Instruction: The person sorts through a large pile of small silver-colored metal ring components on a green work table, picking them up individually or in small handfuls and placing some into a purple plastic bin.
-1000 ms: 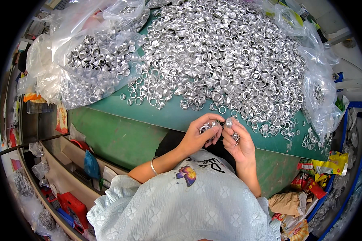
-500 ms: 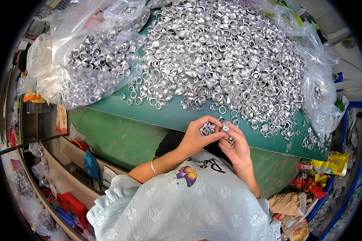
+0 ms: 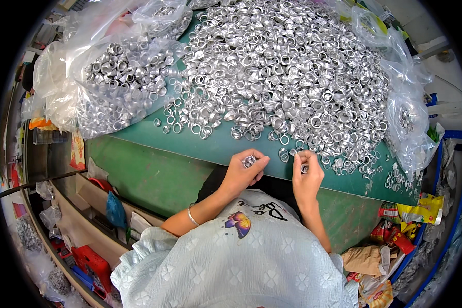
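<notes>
Curled around several silver metal rings (image 3: pixel 249 161), my left hand (image 3: pixel 245 169) is over the near edge of the green table (image 3: pixel 190 151). To its right, my right hand (image 3: pixel 307 174) pinches a ring (image 3: pixel 293 152) between thumb and fingertips, with another ring (image 3: pixel 304 168) lying in its curled fingers. A few loose rings (image 3: pixel 284 154) rest on the tabletop just beside the right fingertips. Beyond both hands spreads a large heap of silver rings (image 3: pixel 287 66). The palms are partly hidden, so how many rings each holds cannot be told.
A clear plastic bag (image 3: pixel 56 77) with more rings sits at the table's left. Another clear bag (image 3: pixel 403 97) borders the heap on the right. Open drawers (image 3: pixel 97 205) stand low at left, near a red plastic container (image 3: pixel 92 262). Snack packets (image 3: pixel 421 210) lie at lower right.
My hands, which were together, have moved apart. The left went a little left and the right moved right toward the loose rings, each still holding rings.
</notes>
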Tool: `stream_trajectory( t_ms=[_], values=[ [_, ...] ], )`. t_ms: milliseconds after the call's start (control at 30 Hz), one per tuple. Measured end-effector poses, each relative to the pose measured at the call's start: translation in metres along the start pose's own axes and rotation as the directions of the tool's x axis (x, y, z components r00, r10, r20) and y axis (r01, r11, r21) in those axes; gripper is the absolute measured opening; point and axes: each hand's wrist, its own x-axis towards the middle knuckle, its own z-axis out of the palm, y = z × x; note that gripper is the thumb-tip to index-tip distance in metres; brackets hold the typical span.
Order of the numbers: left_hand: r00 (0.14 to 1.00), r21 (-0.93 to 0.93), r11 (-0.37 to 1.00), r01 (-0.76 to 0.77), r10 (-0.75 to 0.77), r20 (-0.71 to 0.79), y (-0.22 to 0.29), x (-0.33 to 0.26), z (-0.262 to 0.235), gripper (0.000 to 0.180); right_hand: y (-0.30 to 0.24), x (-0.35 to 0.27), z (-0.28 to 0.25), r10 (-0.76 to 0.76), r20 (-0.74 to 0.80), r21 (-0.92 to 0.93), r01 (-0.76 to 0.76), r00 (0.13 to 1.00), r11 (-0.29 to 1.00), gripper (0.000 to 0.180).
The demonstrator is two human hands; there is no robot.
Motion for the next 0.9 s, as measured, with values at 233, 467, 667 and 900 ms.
stream_trajectory(
  t_ms=[233, 467, 667, 900],
  values=[
    [1.0, 0.01, 1.0, 0.021, -0.021, -0.007, 0.001, 0.0, 0.002, 0.016, -0.002, -0.007, 0.004, -0.098, 0.086, -0.186, 0.113, 0.991, 0.976, 0.011],
    [0.999, 0.036, 0.999, 0.009, -0.01, 0.033, 0.002, -0.002, 0.005, 0.011, 0.004, -0.006, 0.0, -0.082, 0.028, -0.217, 0.086, 0.996, 0.972, 0.008],
    [0.999, 0.085, 0.996, -0.019, 0.015, 0.042, 0.001, -0.002, 0.006, 0.011, -0.006, -0.001, -0.002, -0.096, 0.085, -0.352, 0.12, 0.992, 0.928, 0.008],
    [0.999, 0.099, 0.995, -0.019, 0.016, 0.03, 0.004, -0.004, 0.004, 0.012, -0.007, 0.0, 0.001, -0.103, 0.033, -0.229, 0.108, 0.994, 0.968, 0.008]
  ],
)
